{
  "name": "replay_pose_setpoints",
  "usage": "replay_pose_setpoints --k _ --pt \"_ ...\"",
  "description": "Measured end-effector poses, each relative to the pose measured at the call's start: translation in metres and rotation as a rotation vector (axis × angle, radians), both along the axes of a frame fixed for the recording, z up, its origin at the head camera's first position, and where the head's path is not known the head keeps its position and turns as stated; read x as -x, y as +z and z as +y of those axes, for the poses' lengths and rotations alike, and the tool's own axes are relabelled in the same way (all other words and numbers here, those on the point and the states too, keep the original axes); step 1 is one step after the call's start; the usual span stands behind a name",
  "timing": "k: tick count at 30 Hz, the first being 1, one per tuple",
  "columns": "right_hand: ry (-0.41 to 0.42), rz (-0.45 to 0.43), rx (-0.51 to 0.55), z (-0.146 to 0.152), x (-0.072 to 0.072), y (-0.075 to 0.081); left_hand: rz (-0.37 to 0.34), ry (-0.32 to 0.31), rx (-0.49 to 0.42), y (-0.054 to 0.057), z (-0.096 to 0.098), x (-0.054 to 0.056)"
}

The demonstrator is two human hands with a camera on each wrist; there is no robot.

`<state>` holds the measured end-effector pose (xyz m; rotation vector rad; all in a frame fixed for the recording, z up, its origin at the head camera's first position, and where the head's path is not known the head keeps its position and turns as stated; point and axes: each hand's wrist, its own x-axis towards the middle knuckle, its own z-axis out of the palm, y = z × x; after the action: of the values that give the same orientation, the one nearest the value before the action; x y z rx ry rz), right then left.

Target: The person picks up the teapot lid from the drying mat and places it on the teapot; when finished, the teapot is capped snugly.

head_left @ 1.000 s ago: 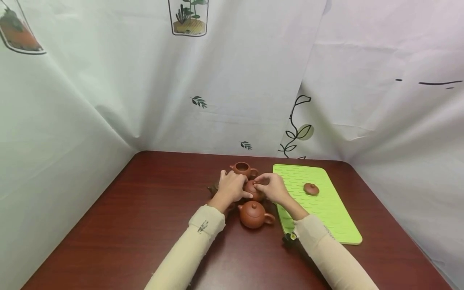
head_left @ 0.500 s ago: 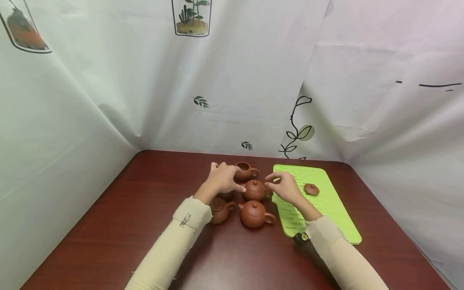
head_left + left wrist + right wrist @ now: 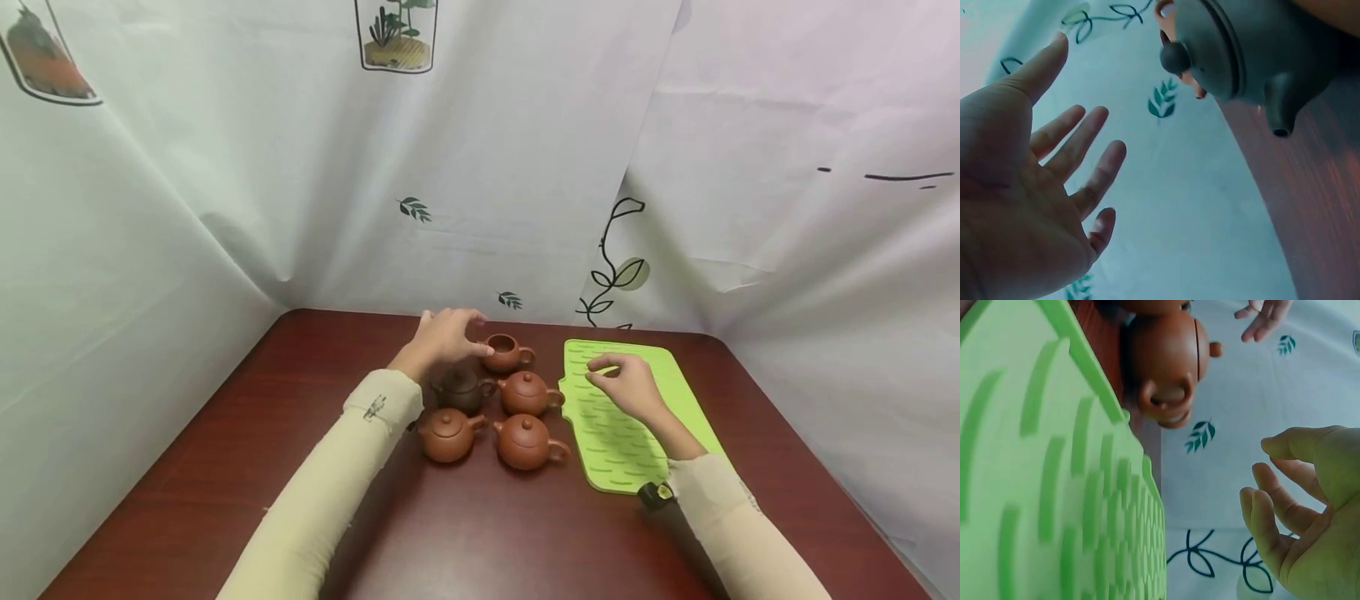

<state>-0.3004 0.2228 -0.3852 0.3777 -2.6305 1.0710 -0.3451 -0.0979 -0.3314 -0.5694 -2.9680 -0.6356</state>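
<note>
My left hand (image 3: 446,337) hovers with fingers spread beside a lidless reddish-brown teapot (image 3: 492,362) at the back of the group. The left wrist view shows that palm (image 3: 1016,206) holding nothing, near a dark teapot (image 3: 1297,56) with its lid on. Over the green mat, my right hand (image 3: 632,387) has its thumb and fingers bent loosely, with a gap between them and nothing held. Three lidded reddish-brown teapots stand closer: one in the middle (image 3: 525,398), one front right (image 3: 521,446) and one front left (image 3: 446,440). The small lid seen earlier on the mat is hidden behind my right hand.
The ridged green mat (image 3: 600,450) lies right of the teapots on a dark red wooden table (image 3: 315,367). White printed cloth (image 3: 480,183) encloses the table at the back and both sides.
Both hands have left the middle teapot, which now has its lid on. My left hand moved left and back; my right hand moved right over the mat, covering the loose lid.
</note>
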Motion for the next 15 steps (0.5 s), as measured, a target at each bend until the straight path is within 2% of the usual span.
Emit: replay_pose_setpoints --k 4,9,15 --pt "-0.026 0.017 0.000 0.013 0.000 -0.001 -0.030 0.008 -0.045 -0.001 -0.001 0.012" --pt "-0.066 0.033 -0.012 0.029 0.000 -0.001 -0.023 -0.002 -0.068 -0.005 0.002 0.027" --pt "-0.090 -0.033 0.031 0.045 -0.002 -0.003 -0.007 0.007 -0.079 -0.017 -0.003 0.041"
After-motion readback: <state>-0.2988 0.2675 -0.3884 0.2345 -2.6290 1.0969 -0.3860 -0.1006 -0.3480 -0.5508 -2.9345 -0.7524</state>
